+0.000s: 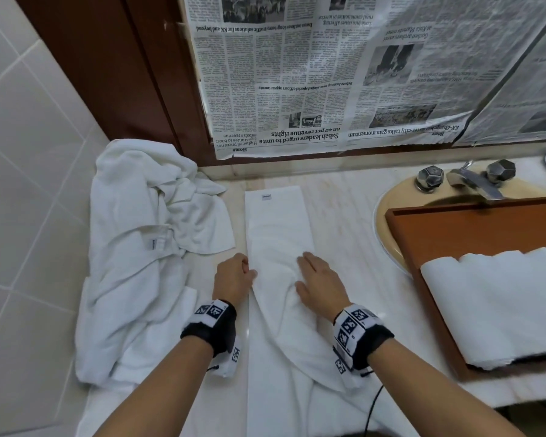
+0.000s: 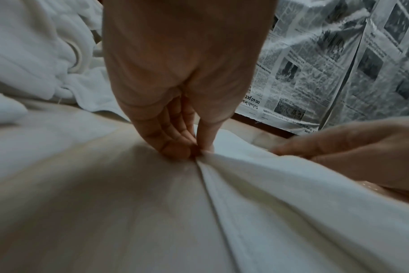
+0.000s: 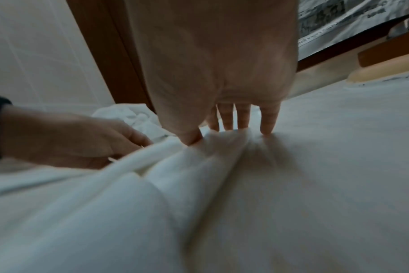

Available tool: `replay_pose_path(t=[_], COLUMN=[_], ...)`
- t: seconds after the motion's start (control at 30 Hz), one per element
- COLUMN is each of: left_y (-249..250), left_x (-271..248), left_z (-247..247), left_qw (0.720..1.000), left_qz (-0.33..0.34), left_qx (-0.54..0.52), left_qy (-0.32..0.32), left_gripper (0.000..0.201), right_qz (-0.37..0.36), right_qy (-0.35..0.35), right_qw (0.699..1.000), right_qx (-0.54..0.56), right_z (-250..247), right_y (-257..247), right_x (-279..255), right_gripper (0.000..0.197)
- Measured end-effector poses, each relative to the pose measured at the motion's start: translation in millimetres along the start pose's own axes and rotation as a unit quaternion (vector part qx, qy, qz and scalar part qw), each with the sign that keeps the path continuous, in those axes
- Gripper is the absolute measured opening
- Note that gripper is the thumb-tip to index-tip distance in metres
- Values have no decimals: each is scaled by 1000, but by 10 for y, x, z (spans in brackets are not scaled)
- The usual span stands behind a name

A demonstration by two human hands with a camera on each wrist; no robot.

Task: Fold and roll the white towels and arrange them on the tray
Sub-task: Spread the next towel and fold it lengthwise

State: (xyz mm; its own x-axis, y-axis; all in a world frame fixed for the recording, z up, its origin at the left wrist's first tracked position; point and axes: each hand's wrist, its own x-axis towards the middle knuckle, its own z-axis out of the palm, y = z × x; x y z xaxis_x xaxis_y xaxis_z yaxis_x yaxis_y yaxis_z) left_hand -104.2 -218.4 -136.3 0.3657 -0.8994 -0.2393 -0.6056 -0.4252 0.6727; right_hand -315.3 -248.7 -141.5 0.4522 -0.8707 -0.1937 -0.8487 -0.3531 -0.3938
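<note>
The left hand (image 1: 234,275) sat at the left edge of a long folded towel (image 1: 278,222), its fingers curled under and its thumb and fingertips (image 2: 175,149) pinching that edge where the cloth gathered into a crease. The right hand (image 1: 320,280) lay on top of the same towel, fingers straight and slightly spread, the fingertips (image 3: 267,127) pressing down into the fabric and the thumb tucked against a raised fold beside them. Between the two hands the cloth bunched up in soft ridges. Both wrists wore black bands with printed square markers.

The towel stretched away from the person as a narrow strip on the pale marble counter (image 1: 344,216), flat at its far end, where a small label showed near the corner, and looser and wider toward the near edge of the counter.

To the left of the strip lay a heap of unfolded white towels (image 1: 145,247), crumpled against the tiled wall. To the right, well apart from the hands, a brown wooden tray (image 1: 454,228) rested over the basin of a sink (image 1: 388,222), and rolled white towels (image 1: 498,304) lay side by side in its near part. A metal tap (image 1: 473,181) with two faceted knobs stood behind the tray. Sheets of newspaper (image 1: 328,74) covered the wall panel above the counter.
</note>
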Motion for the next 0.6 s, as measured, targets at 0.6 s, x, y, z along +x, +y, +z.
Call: replay_pose_path(t=[0.6], left_y=[142], left_x=[492], left_z=[216], left_qw=[959], left_qz=[116], left_qx=[256], left_qy=[-28], left_gripper=[57], right_qz=[-81], right_qy=[-23], right_qw=[994], right_qx=[-65], right_z=[-7], right_y=[-48], right_x=[845], right_gripper=[65])
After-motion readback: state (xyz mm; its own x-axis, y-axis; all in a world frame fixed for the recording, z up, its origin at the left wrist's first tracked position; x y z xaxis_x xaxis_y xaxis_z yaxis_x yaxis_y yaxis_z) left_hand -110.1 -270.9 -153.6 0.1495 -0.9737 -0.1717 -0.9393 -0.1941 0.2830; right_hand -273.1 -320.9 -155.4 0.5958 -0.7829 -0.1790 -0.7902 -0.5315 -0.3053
